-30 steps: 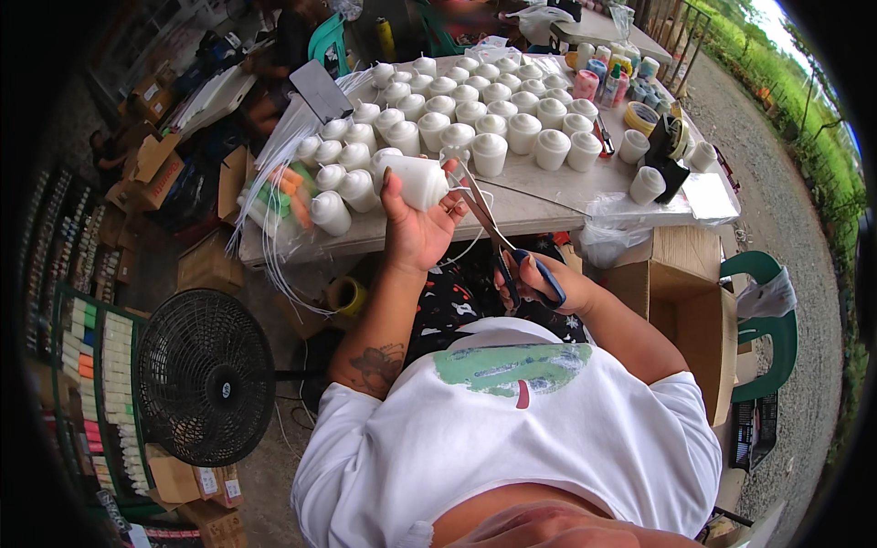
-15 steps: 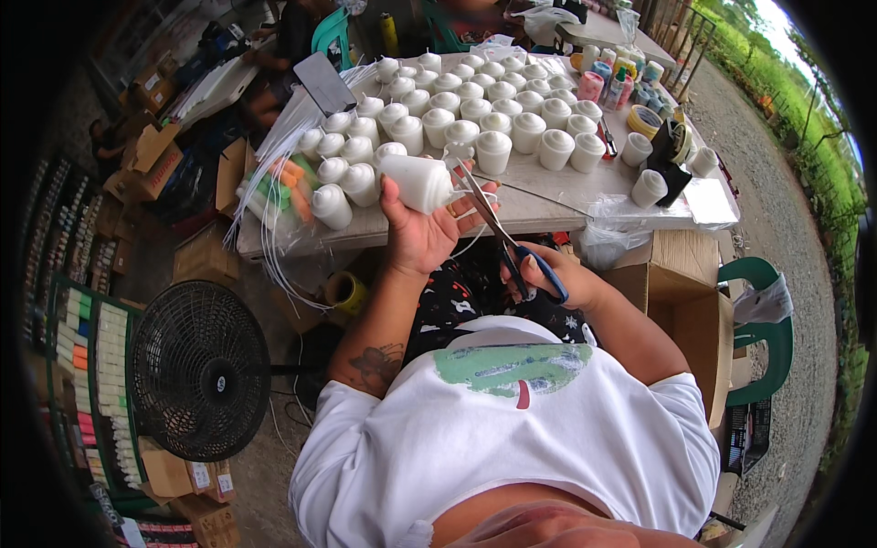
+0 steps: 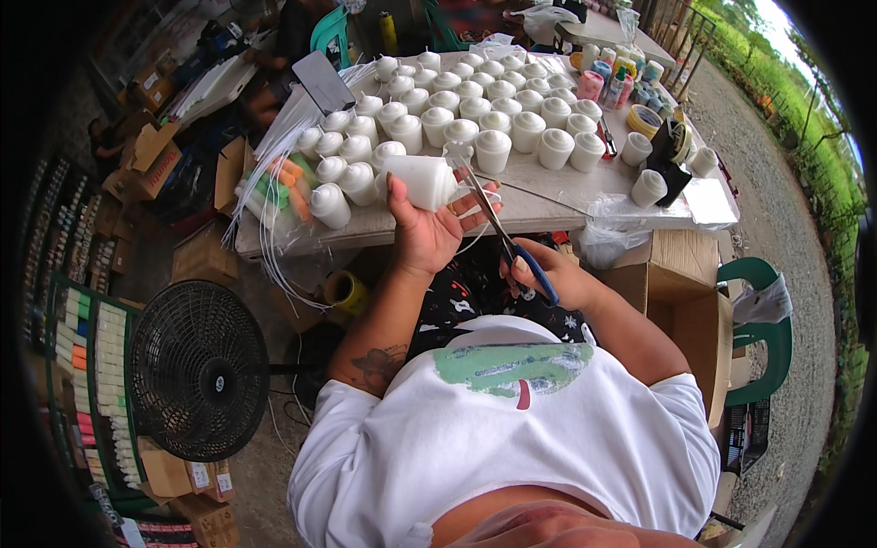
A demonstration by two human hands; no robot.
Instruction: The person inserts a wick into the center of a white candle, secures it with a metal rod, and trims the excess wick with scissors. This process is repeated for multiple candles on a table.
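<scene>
A white candle (image 3: 420, 181) lies on its side in my left hand (image 3: 426, 236), its wick end to the right. My fingers are wrapped round it from below. Dark-blue-handled scissors (image 3: 539, 272) are in my right hand (image 3: 571, 281), with their blades beside the candle's wick end. A thin white wick (image 3: 479, 239) hangs in a loop under my left fingers. Whether the blades touch the wick I cannot tell. Beyond my hands, several rows of similar white candles (image 3: 494, 148) stand upright on the table (image 3: 539, 203).
Long white strands (image 3: 267, 169) and a phone-like slab (image 3: 323, 84) lie at the table's left. Paint bottles (image 3: 621, 87) and a black tape dispenser (image 3: 674, 164) stand at the right. A black fan (image 3: 201, 370) is at my left, an open cardboard box (image 3: 681, 274) at my right.
The scissors' handles have drawn closer together and the blades look more closed. My left hand has shifted only slightly with the candle.
</scene>
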